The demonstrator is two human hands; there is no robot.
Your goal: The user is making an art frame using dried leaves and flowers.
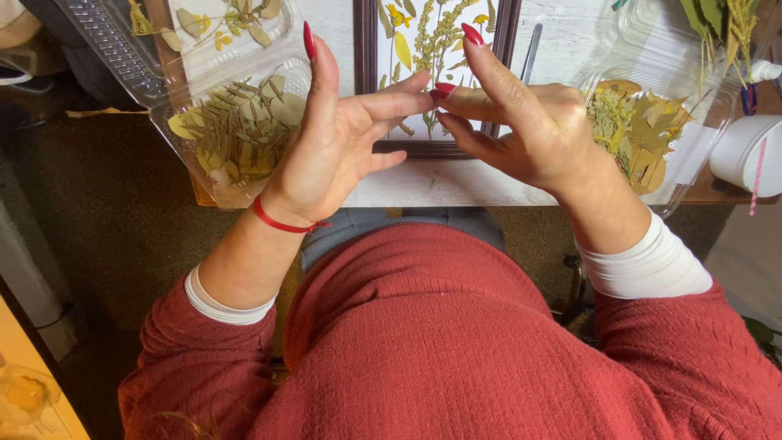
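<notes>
Clearly the pale wooden worktop (423,189) carries everything. At its middle lies a dark-framed white picture panel (364,73) set with pressed yellow flowers and green sprigs. Left of it a clear plastic tray (204,175) holds flat, papery olive leaves; right of it, a second clear tray (692,155) holds brittle tan leaves and lacy blossoms. Above the frame's lower edge, the left hand (338,138) and right hand (529,122) meet fingertip to fingertip, pinching narrowly; whether a tiny fragment sits between them, I cannot tell. This looks like separating a delicate piece, needing a light touch.
</notes>
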